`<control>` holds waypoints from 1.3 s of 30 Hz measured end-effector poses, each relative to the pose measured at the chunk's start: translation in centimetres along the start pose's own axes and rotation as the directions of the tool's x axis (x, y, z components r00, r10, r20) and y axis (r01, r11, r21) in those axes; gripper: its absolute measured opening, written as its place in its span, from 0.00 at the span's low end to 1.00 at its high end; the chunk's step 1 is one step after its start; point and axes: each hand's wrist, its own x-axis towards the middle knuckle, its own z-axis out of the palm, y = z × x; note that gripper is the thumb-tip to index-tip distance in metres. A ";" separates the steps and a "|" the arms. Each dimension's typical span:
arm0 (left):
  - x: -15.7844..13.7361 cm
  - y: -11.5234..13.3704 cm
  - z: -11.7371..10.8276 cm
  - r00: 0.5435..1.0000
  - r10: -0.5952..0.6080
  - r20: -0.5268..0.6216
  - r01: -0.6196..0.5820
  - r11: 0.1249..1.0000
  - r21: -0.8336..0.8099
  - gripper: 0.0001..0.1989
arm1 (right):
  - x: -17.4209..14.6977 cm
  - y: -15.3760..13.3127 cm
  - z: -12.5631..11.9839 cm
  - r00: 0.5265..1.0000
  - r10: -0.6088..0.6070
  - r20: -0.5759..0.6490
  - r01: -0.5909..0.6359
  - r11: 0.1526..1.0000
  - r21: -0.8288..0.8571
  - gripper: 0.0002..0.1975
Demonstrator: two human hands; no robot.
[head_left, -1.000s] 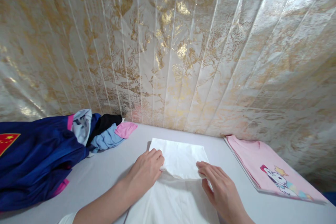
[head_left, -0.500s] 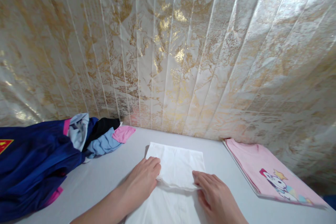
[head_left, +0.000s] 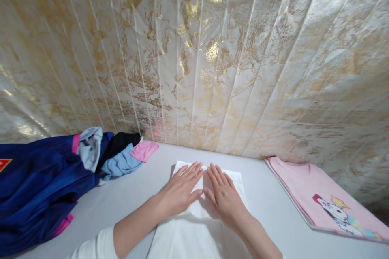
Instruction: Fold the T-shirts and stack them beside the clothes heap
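White folded fabric garment [head_left: 200, 238] lies on smooth pale table [head_left: 267, 198], centred between forearms. Left hand [head_left: 180, 192] and right hand [head_left: 224, 195] open, palms down, gripping nothing; spread fingers likely keep garment's folded far end flat.

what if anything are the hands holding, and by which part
Nothing is held: the left hand and right hand lie palm down, fingers extended, on the folded far end of the white cloth.

bright w/ glare — backdrop [head_left: 194, 64], upper rt
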 end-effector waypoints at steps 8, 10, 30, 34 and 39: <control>-0.3 0.9 0.0 0.994 -0.077 0.084 0.077 0.997 -0.002 0.30 | -0.4 1.3 0.9 0.991 0.071 0.110 -0.076 0.996 0.037 0.33; -0.3 0.9 0.0 0.989 -0.115 0.092 0.114 0.993 0.007 0.32 | -0.3 1.3 0.7 0.988 0.093 0.124 -0.098 0.995 0.033 0.33; -1.3 1.7 0.5 0.984 -0.179 -0.018 0.180 0.980 0.090 0.25 | 0.1 -0.3 0.0 0.989 0.147 0.033 -0.144 0.986 -0.084 0.31; -1.7 2.2 1.5 0.983 -0.179 -0.048 0.184 0.978 0.103 0.25 | -0.9 -2.5 0.7 0.996 0.071 0.054 -0.068 0.997 -0.046 0.29; -2.5 1.8 1.6 0.984 -0.165 -0.068 0.172 0.979 0.110 0.26 | -2.3 -0.4 1.4 0.995 0.096 0.025 -0.095 0.995 -0.036 0.29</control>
